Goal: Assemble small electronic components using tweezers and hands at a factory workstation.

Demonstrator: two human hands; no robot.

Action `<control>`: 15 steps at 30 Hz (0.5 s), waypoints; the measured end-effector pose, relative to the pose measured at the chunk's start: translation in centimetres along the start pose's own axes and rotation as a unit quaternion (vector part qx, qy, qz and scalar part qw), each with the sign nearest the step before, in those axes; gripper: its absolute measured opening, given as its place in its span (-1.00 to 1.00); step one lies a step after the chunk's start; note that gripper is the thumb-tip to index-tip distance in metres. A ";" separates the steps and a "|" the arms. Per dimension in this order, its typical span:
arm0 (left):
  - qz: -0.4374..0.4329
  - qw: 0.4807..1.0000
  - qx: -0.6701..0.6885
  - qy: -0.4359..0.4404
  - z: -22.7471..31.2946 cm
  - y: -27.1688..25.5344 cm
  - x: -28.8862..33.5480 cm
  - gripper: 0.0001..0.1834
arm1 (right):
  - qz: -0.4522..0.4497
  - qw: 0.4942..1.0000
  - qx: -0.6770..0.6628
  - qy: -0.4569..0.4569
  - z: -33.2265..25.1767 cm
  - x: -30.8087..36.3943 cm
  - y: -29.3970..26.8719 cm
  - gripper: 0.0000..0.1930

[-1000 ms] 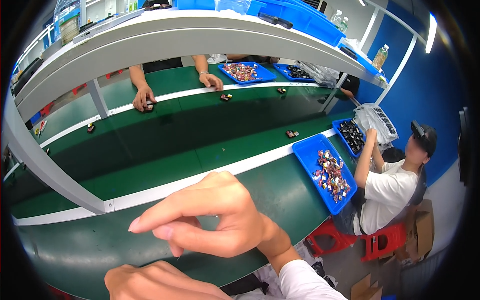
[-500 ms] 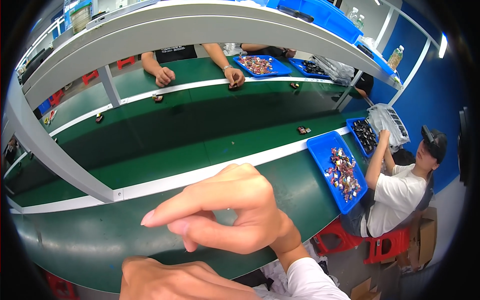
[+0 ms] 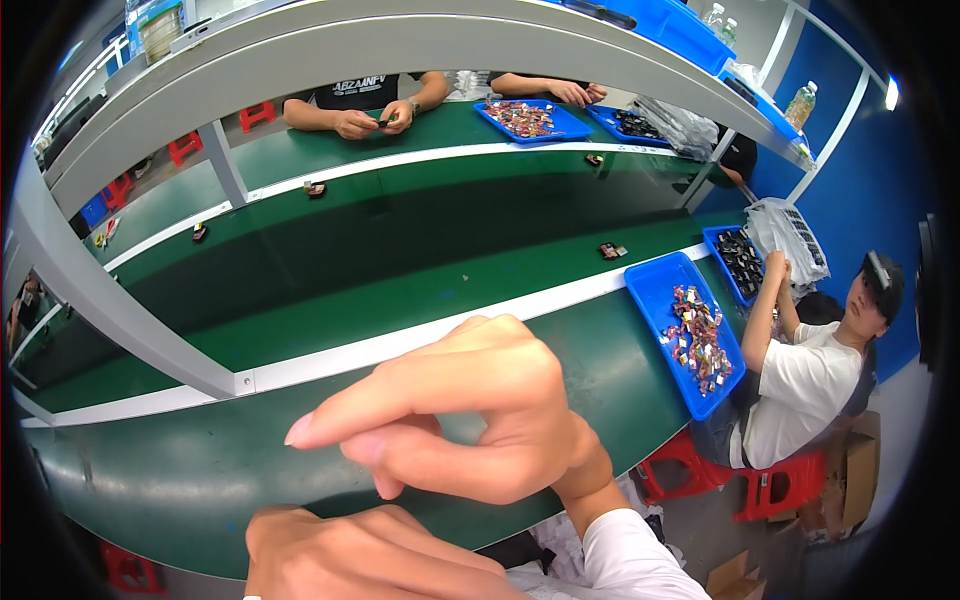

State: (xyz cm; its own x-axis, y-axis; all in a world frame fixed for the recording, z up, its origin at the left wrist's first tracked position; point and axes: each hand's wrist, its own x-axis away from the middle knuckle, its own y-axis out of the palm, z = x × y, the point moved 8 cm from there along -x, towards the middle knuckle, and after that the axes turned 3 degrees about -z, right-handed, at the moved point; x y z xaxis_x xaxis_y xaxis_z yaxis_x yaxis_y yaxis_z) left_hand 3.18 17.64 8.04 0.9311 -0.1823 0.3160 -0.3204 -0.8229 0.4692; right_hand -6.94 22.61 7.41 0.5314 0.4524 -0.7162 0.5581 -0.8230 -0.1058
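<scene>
My right hand (image 3: 470, 410) hovers above the near green tabletop (image 3: 150, 490), its fingers bent inward and the thumb and forefinger drawn close. I see nothing between them. Lower down, near the front edge, my left hand (image 3: 370, 550) shows mainly its back and knuckles. Its fingers are hidden, so what it may hold cannot be seen. The blue tray (image 3: 655, 285) to the right of my right hand contains a heap of small reddish and whitish parts (image 3: 698, 340).
A white rail (image 3: 480, 322) separates my tabletop from a dark green belt (image 3: 400, 245), where small dark assemblies (image 3: 612, 251) lie apart. A grey shelf beam (image 3: 400, 45) arches overhead on posts. A co-worker (image 3: 810, 370) sits at right by a tray of black parts (image 3: 738, 262).
The co-worker across the belt has drawn both hands together around a small dark piece. The co-worker at right has turned their head. My hands keep nearly the same pose; the view has shifted slightly.
</scene>
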 end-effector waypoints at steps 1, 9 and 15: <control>-0.039 0.999 -0.036 -0.010 0.1 0.7 -0.2 -0.86 | -0.002 1.000 0.007 0.007 -0.1 -0.1 0.0 -0.83; -0.328 0.887 -0.313 -0.088 0.1 4.1 -1.9 -0.59 | 0.002 1.000 0.010 0.000 -0.3 -0.3 0.3 -0.82; -0.506 0.700 -0.485 -0.137 -0.1 4.9 -2.3 -0.35 | 0.002 1.000 0.009 0.002 -0.3 -0.2 0.3 -0.82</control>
State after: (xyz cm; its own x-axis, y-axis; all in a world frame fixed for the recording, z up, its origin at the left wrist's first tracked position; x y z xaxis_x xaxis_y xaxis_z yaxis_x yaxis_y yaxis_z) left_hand -0.52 14.10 9.75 0.7234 0.0253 -0.6899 0.6827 0.1222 0.7204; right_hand -6.71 22.36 7.75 0.5355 0.4510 -0.7140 0.5445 -0.8306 -0.1163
